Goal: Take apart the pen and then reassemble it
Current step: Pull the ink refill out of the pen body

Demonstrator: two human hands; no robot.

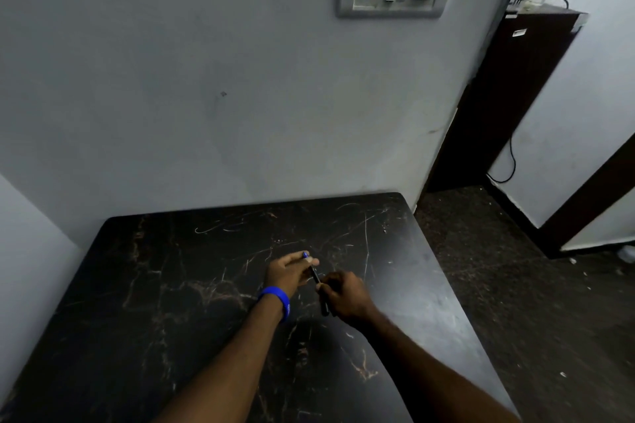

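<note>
Both hands, left hand (290,269) and right hand (345,295), are closed on opposite ends of the pen (316,276) above the bench (171,285), apparently mid-separation; next move calls for a straight axial pull

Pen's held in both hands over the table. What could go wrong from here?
1. Both hands, left hand and right hand, grip the dark pen in the air; a small part pulled free may drop.
2. The black veined table could hide a dark part.
3. The table's right edge is close, so a part may roll onto the floor.
</note>
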